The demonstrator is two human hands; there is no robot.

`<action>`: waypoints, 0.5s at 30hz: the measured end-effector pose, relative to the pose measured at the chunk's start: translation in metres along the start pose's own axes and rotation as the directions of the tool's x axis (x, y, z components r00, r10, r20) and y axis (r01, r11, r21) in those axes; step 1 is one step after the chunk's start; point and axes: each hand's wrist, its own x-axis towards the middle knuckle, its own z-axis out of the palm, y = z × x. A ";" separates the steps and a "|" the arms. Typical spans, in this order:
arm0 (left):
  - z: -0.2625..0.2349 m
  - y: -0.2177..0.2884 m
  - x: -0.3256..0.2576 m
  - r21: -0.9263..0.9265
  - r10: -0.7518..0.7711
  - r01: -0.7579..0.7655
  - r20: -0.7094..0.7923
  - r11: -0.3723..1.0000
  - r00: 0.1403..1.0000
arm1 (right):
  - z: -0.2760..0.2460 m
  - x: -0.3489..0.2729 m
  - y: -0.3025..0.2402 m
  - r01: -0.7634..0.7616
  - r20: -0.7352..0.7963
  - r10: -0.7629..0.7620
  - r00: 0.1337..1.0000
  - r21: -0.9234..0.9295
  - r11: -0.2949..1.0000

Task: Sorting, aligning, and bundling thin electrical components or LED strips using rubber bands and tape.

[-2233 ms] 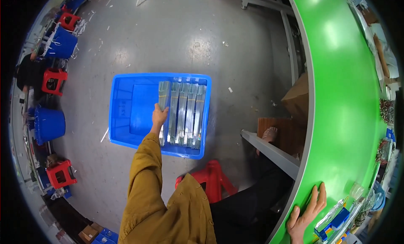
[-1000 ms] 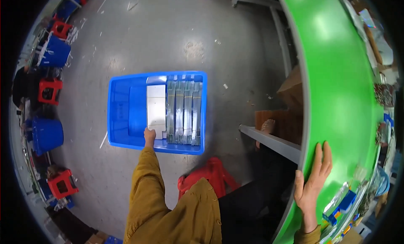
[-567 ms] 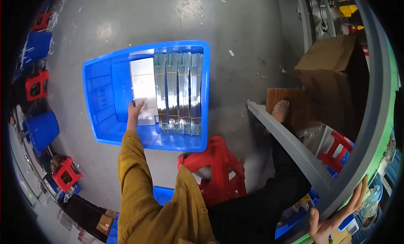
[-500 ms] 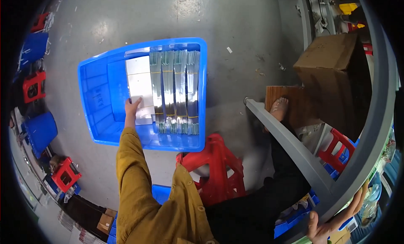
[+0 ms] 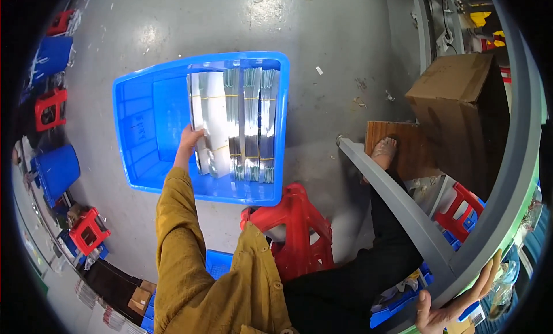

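Observation:
A large blue plastic bin (image 5: 118, 112) stands on the floor in front of me. Its right half holds several rows of thin, shiny, clear-and-silver flat pieces (image 5: 252, 115), each banded with yellow rubber bands. My left hand (image 5: 190, 140) reaches into the bin and grips the edge of the leftmost banded bundle (image 5: 197, 106), thumb over its top and the other fingers mostly hidden. That bundle leans beside a paler, white-faced one (image 5: 215, 118). At the lower right, my right hand (image 5: 446, 315) lies along a grey table edge (image 5: 489, 230), fingers stretched, thumb apart, holding nothing.
A red plastic stool (image 5: 296, 230) stands close to the bin's near side. A grey metal leg (image 5: 397, 201) slants between me and a brown cardboard box (image 5: 461, 97). My bare foot rests on a wooden board (image 5: 412, 141). Red stools and blue bins line the far left.
My left hand has shifted slightly right with the leftmost bundle, which now stands more on edge against the others. Its broad white face shows less. The right hand stays on the table edge.

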 end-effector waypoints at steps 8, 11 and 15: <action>0.051 0.070 -0.090 0.745 0.248 0.002 -0.224 0.668 0.943 | -0.010 0.000 -0.024 -0.063 0.003 0.063 0.998 0.050 0.997; 0.061 0.049 -0.091 0.726 0.461 -0.126 -0.283 0.676 0.841 | -0.014 -0.005 -0.024 -0.115 0.033 0.115 0.993 0.018 0.993; 0.061 0.048 -0.091 0.822 0.585 -0.158 -0.241 0.548 0.774 | -0.016 -0.004 -0.019 -0.059 0.030 0.057 0.998 0.075 0.995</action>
